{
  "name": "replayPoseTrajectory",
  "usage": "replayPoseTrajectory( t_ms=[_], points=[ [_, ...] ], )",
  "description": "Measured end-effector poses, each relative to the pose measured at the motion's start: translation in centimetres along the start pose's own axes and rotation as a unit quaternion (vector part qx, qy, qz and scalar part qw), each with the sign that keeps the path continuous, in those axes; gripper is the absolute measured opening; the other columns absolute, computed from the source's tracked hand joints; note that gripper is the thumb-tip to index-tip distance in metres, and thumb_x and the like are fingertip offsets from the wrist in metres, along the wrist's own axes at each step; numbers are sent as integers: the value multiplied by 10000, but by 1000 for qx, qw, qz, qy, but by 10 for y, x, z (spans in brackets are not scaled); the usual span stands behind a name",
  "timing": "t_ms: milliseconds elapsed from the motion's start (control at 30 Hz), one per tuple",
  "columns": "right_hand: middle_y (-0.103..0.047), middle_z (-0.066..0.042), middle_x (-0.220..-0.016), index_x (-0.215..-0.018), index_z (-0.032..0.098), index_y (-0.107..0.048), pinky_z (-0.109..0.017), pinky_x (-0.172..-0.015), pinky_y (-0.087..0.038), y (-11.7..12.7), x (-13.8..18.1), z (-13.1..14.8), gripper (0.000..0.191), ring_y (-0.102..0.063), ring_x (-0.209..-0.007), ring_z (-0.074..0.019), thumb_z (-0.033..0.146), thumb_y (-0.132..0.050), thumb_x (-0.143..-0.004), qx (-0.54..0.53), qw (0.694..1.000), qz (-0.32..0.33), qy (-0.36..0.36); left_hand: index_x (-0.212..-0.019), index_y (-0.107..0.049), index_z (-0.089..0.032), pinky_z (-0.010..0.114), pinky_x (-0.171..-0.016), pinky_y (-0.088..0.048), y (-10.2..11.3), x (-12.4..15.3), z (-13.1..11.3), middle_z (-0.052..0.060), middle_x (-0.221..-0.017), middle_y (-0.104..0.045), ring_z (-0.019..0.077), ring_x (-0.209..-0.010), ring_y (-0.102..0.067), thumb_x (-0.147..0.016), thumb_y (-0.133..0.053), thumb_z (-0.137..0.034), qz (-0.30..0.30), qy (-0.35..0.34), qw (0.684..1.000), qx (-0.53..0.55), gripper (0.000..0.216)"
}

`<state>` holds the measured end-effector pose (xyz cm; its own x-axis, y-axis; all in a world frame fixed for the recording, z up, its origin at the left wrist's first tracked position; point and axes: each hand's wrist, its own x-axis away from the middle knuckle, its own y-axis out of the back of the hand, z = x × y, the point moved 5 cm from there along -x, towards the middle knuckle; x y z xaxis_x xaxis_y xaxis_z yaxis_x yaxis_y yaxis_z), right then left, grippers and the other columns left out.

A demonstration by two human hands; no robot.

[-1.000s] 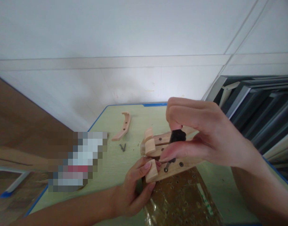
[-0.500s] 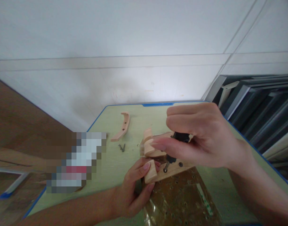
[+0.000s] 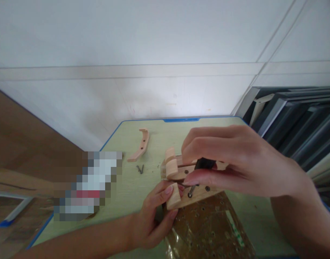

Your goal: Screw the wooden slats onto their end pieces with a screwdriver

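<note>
My left hand (image 3: 156,210) is closed round the end of a light wooden piece (image 3: 174,197) with dark screw holes. In my right hand (image 3: 237,158) is a screwdriver (image 3: 204,165) with a black handle, pinched between thumb and fingers. Its metal tip meets the hole or screw head nearest my left hand. Behind lie other wooden pieces (image 3: 171,167), partly hidden by my right hand. A brown, tape-covered block (image 3: 208,223) with several small holes supports the work. Further left, a curved wooden piece (image 3: 144,144) with two holes lies apart, and loose screws (image 3: 140,168) rest near it.
The pale green table (image 3: 159,129) has a blue edge and stands against a white wall (image 3: 154,93). A blurred-out item (image 3: 97,187) lies at its left side. Dark panels (image 3: 299,115) lean in a stack at the right.
My right hand has turned and its fingers have shifted on the screwdriver handle, which leans over more. The tip stays at the same hole. My left hand and the wood have barely moved.
</note>
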<state>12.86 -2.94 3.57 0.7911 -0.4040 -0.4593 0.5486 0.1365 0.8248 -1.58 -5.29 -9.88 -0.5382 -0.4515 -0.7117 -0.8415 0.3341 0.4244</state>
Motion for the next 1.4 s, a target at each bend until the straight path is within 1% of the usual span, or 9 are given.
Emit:
replayPoseTrajectory(
  t_ms=[133,300,433,567,767,1000,1133,1200,1400],
  points=[
    [-591,-27,-871,-912,112,-565,-197,-674,-444,8,4,2,130,-548,-782,-75,223,-542,-848,-43,999,-14,-1,-1360,-239,-164,333,-898,-456,1,1,1,110,-1153,-489,205,-1055,-497,-753,-472,8,-18,-1,1000,17,673],
    [-632,-25,-941,-931,154,-600,-190,-695,-484,22,11,5,120,-597,-838,-94,196,-533,-842,-23,998,-51,7,-1366,-171,-150,363,-891,-435,0,5,4,126,-1129,-486,219,-1058,-468,-736,-444,41,15,8,999,30,712],
    [-640,-22,-995,-951,170,-626,-185,-734,-503,26,15,5,238,-614,-917,-121,225,-401,-899,-8,1000,-26,4,-1363,-147,-168,386,-902,-424,0,6,5,135,-1177,-456,237,-1093,-445,-734,-433,41,25,11,999,35,721],
    [-639,-19,-1036,-962,181,-621,-138,-788,-502,25,14,6,216,-606,-975,-111,158,-422,-881,-14,1000,1,17,-1365,-157,-153,367,-982,-375,0,8,5,129,-1269,-390,233,-1178,-393,-736,-441,39,16,0,1000,27,717],
    [-627,-14,-1024,-995,157,-604,-138,-795,-480,23,10,6,243,-596,-976,-90,109,-399,-873,-54,998,10,30,-1353,-173,-130,354,-919,-417,0,5,3,127,-1177,-451,217,-1081,-455,-701,-445,64,12,-6,1000,26,733],
    [-600,-37,-1016,-1020,106,-585,-143,-839,-459,22,9,4,211,-576,-936,-68,107,-424,-884,-72,997,16,7,-1350,-151,-150,375,-930,-397,-2,2,0,122,-1162,-432,227,-1095,-433,-670,-430,86,27,8,999,34,772],
    [-601,-35,-967,-983,114,-595,-157,-763,-474,21,11,2,173,-577,-873,-68,130,-461,-875,-63,998,1,8,-1357,-140,-143,357,-950,-379,-3,4,1,121,-1178,-406,219,-1115,-407,-662,-433,103,32,7,999,26,793],
    [-602,-35,-946,-969,109,-599,-170,-720,-479,21,11,1,154,-577,-849,-74,134,-491,-862,-55,998,-16,11,-1358,-135,-152,378,-944,-383,-3,6,2,124,-1178,-405,230,-1116,-406,-662,-432,103,33,10,999,30,798],
    [-598,-38,-919,-944,98,-594,-201,-702,-475,21,11,0,128,-565,-837,-83,135,-510,-854,-60,998,-22,13,-1358,-126,-165,382,-902,-408,-4,2,1,112,-1136,-440,225,-1063,-436,-667,-429,96,32,6,999,33,799]
  ],
)
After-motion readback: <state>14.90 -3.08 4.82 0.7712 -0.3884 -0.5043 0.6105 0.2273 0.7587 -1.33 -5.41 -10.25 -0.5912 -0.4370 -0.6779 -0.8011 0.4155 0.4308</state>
